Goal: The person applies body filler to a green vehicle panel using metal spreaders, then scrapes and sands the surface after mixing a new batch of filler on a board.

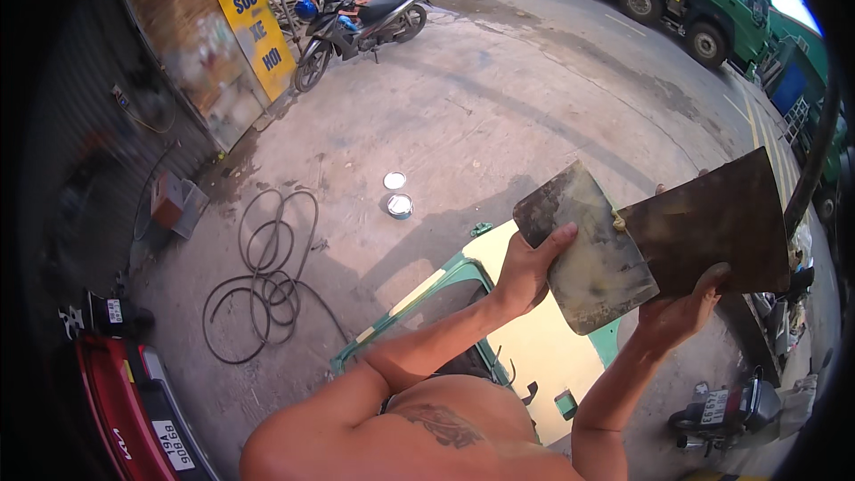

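While the left hand (527, 269) grips the grey scraper (588, 254), its blade edge overlaps the brown scraper (712, 223) gripped by the right hand (679, 313).

A grey-brown scraper (592, 254) overlaps a dark brown plate (712, 223); a cream, green-edged panel (534, 347) lies at six o'clock.

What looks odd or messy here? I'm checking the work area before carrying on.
Both flat scraper blades, in the left hand and right hand, are smeared with filler. The hose lies loosely coiled, and an open tin sits beside its lid.
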`<state>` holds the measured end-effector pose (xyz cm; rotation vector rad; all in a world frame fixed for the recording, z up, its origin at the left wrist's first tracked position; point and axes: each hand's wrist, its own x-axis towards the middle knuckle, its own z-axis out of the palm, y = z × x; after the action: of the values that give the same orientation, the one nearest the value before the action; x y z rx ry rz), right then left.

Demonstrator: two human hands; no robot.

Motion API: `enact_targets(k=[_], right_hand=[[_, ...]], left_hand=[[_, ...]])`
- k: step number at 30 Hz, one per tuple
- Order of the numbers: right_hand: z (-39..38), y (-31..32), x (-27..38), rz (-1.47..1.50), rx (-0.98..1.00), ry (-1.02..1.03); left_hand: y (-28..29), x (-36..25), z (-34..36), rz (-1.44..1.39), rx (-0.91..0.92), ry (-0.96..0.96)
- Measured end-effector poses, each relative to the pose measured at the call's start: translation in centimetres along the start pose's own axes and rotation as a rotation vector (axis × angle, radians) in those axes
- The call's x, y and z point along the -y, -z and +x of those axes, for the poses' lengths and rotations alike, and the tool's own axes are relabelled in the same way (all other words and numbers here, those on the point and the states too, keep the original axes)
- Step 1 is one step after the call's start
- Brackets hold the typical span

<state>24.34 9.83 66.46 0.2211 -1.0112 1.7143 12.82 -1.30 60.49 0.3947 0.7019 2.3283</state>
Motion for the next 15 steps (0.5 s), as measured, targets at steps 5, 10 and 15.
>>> enact_targets(k=[5, 10, 15], right_hand=[[-5.0, 3.4, -3.1, -0.098, 0.139, -0.133], [-6.5, 7.5, -3.2, -0.317, 0.170, -0.631], [1.2, 10.5, -1.4, -0.232, -0.029, -0.448]], left_hand=[[0.9, -2.4, 0.0, 0.091, -0.013, 0.066], [3.8, -4.1, 1.2, 0.545, -0.081, -0.258], [1.6, -3.7, 4.1, 0.081, 0.015, 0.086]])
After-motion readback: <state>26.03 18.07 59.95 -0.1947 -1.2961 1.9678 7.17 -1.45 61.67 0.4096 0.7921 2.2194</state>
